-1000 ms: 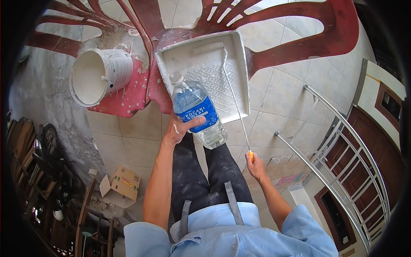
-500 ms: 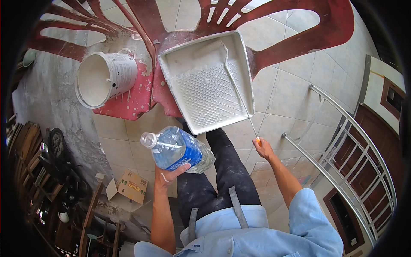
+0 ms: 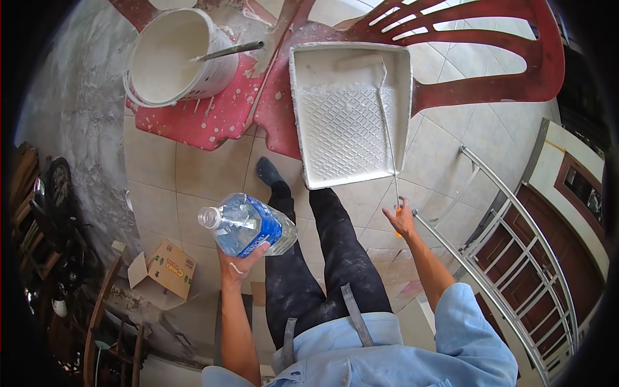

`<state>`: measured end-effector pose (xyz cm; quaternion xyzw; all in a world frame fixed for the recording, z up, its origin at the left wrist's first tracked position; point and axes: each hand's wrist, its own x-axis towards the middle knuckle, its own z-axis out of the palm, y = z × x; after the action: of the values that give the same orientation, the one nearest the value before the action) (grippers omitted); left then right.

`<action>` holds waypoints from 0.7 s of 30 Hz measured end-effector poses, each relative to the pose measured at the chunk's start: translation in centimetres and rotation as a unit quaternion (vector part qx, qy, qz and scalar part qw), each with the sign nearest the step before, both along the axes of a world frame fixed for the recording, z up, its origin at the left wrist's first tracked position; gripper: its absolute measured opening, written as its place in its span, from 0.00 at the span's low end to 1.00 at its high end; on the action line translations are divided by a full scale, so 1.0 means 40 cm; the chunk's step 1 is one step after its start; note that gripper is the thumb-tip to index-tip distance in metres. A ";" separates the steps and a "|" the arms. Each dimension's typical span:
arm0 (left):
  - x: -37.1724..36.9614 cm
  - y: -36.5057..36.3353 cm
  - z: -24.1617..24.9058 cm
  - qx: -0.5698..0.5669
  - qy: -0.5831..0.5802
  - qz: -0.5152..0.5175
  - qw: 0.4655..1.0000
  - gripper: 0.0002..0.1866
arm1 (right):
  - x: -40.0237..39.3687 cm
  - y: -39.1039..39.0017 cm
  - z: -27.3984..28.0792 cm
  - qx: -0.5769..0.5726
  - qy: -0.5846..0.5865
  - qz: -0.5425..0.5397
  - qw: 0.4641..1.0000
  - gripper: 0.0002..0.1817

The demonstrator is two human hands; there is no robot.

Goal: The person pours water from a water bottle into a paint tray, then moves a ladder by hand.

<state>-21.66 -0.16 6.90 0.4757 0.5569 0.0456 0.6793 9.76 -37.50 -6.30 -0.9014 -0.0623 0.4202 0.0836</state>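
My left hand (image 3: 244, 261) grips a clear plastic bottle (image 3: 240, 226) with a blue label. Uncapped, the bottle tilts with its mouth to the left and holds clear liquid. My right hand (image 3: 403, 222) is at the orange handle (image 3: 398, 233) of a paint roller (image 3: 387, 109), its fingers spread apart around it. The roller's white head rests at the far end of a white paint tray (image 3: 351, 177), and its wire frame runs over the ridged slope and past the near rim. White paint smears my left wrist.
Red plastic chairs (image 3: 193, 126) with paint splashes bear the tray and a white paint bucket (image 3: 222, 74). A stick (image 3: 232, 50) leans in the bucket. A metal railing (image 3: 516, 187) stands at right, a cardboard box (image 3: 169, 267) on the lower left floor.
The view has shifted, so the bucket and tray sit higher. My right hand's fingers have loosened and spread at the roller handle. The bottle stays in my left hand. The stick now shows clearly.
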 end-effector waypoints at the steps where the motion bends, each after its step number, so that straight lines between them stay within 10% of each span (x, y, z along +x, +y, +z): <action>1: -0.011 0.003 -0.002 0.001 -0.003 0.008 1.000 0.41 | -0.007 0.022 0.013 -0.001 -0.082 0.042 0.996 0.34; 6: -0.081 0.000 -0.052 0.092 -0.021 -0.006 0.996 0.45 | -0.053 0.209 0.116 0.168 -0.261 0.158 0.937 0.34; 12: -0.170 -0.015 -0.139 0.168 -0.004 -0.057 0.984 0.56 | -0.284 0.750 0.413 0.311 0.181 0.243 0.901 0.34; 21: -0.311 -0.055 -0.245 0.199 0.061 -0.083 0.975 0.57 | -0.536 0.928 0.274 0.289 0.126 0.517 0.796 0.26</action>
<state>-34.12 -2.37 -2.92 0.6480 0.5352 0.0701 0.5374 -11.69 -0.37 4.66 -0.6078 -0.6266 0.4735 0.1174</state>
